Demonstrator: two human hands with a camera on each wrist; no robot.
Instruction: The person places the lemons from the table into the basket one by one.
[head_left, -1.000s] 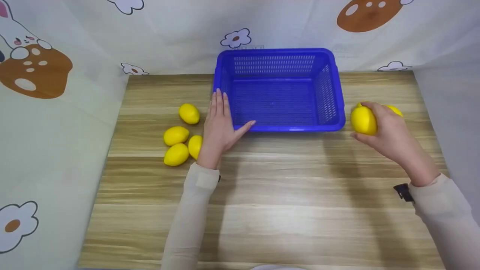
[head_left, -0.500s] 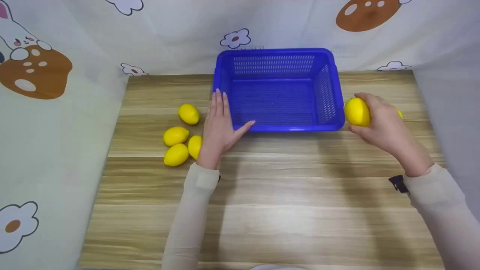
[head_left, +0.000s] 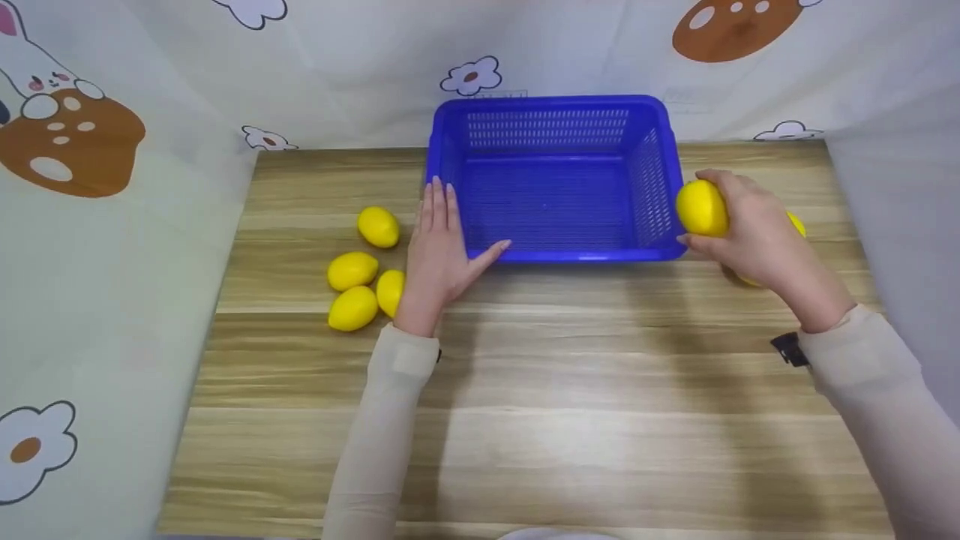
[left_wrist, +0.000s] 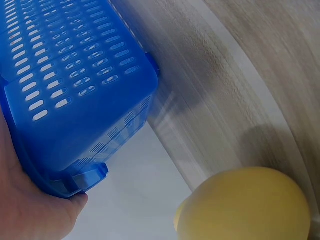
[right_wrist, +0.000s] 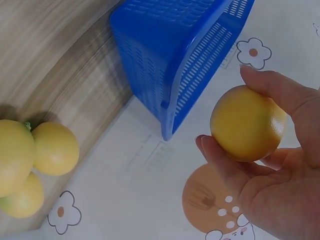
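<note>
In the head view, my right hand (head_left: pixel 769 240) holds a yellow lemon (head_left: pixel 703 208) between thumb and fingers, raised at the right rim of a blue plastic basket (head_left: pixel 570 256). The right wrist view shows this lemon (right_wrist: pixel 247 123) beside the basket's slotted wall (right_wrist: pixel 145 55). My left hand (head_left: pixel 437 251) lies with straight fingers along the basket's left rim, thumb spread over the front corner. The basket has nothing inside. Left of that hand, several lemons (head_left: pixel 352 271) lie on the table, one partly hidden by the wrist.
More lemons (right_wrist: pixel 55 148) sit on the table right of the basket, mostly hidden under my right hand in the head view. A patterned cloth (head_left: pixel 352 75) hangs behind the wood-grain table (head_left: pixel 570 420). A pale rounded edge (head_left: pixel 559 534) shows at the bottom.
My right hand has moved left and toward the back with the lemon, from beside the other right-hand lemons to the basket's rim. The left hand and basket have stayed put.
</note>
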